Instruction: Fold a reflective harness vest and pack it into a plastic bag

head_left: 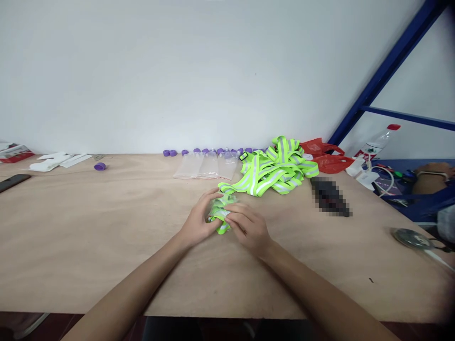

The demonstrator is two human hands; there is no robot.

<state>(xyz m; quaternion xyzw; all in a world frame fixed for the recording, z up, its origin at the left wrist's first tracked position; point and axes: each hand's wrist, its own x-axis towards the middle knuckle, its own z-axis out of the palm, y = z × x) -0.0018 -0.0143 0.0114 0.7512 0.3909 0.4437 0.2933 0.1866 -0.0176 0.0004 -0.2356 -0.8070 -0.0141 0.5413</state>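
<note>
Far left edge: a dark flat device [13, 182] is laid on the plywood table [88, 246]; red-and-white packets [12, 152] and white paper pieces [57, 161] are kept against the wall, well apart from the hands.

Left of centre, far: a single purple cap [100, 166] lies alone, apart from the row of purple caps [209, 151] lined up along the wall.

Centre, far: clear plastic bags [206, 166] are laid flat and overlapping, just in front of the cap row, within reach of the hands.

Centre, near: a folded reflective strap bundle [220, 214], neon yellow-green with grey bands, rests on the table. It is enclosed from both sides. The left hand [199, 220] is curled around its left end, fingers over the top; the right hand [249, 227] is pressed on its right end, fingertips pinching the folds. The bundle appears to be held compact this way, so that the folds do not spring open.

Right of centre, far: a loose pile of reflective straps [273, 170] is heaped just beyond the bundle, one strap trailing toward it.

Right, far: red plastic bags [327, 156] lie behind the pile; a blurred dark object [330, 198] sits beside it.

Far right: a plastic bottle with red cap [377, 142] is leaned near a blue metal frame [387, 71]; white cables [377, 180] and a round metal object [412, 238] are set at the table's edge.
</note>
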